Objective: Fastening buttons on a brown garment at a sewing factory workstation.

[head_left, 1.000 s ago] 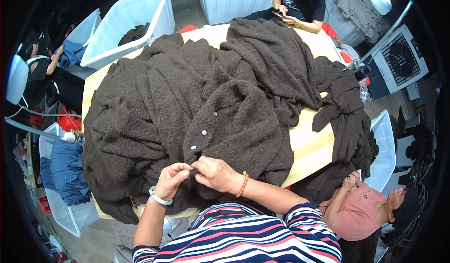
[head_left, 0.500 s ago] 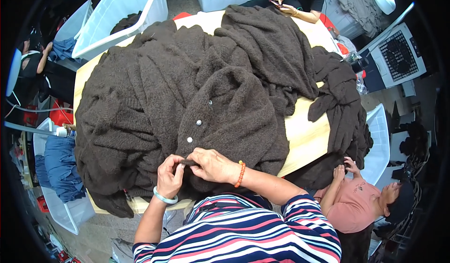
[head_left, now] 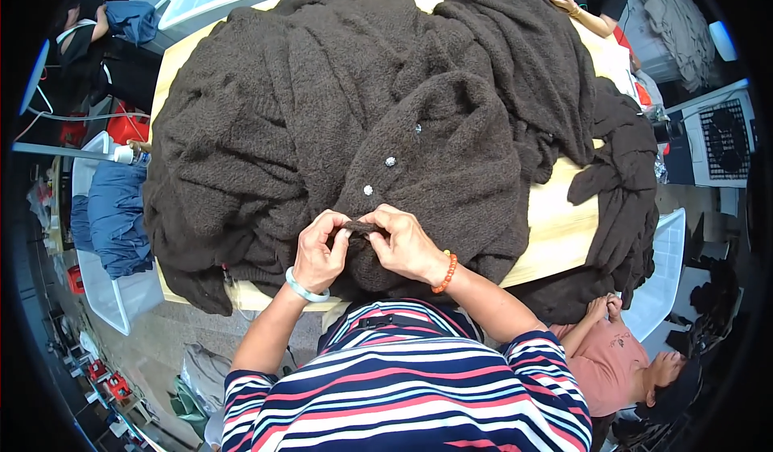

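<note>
Pale wooden table, mostly covered by brown knitwear. Landmark: lowest button. Knit edge sits just beside it, on the wearer's side, long axis running left to right. Left hand pinches its left end, right hand its right; neither is nearer. Other buttons trail away, rightward from the landmark.

Rough, matt brown knitwear with shiny buttons lies on a smooth, pale wooden surface; at frame left, matt blue cloth sits in a smooth plastic bin.
</note>
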Demonstrator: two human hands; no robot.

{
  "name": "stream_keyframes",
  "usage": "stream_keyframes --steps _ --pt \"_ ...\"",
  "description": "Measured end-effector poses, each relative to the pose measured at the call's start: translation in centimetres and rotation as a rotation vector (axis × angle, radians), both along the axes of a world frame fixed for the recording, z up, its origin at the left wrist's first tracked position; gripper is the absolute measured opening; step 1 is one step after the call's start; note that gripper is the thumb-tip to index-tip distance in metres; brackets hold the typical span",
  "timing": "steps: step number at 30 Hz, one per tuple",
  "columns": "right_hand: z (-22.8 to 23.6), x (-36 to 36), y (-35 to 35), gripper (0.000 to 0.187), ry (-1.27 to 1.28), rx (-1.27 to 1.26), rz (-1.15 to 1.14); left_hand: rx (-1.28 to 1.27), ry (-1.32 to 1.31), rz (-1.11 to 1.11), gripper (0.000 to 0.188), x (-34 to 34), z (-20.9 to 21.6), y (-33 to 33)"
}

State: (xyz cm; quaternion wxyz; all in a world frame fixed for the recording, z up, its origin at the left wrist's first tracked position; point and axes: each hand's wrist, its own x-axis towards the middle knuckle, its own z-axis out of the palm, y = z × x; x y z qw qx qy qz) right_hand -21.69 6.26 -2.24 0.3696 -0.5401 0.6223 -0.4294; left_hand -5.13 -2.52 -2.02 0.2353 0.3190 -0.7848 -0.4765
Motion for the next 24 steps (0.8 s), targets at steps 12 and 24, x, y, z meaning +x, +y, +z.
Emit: stream_keyframes --steps 12,24 --pt "-1.1 -0.6 0.0 0.019 -0.567 0.321 -0.028 0.566 0.102 -0.167 0.01 1.2 -0.8 -1.9" --pt "0.2 -2.1 -1.2 0.021 -0.083 0.017 0.205 0.362 0.089 -0.199 0.006 1.4 -1.7 -2.1"
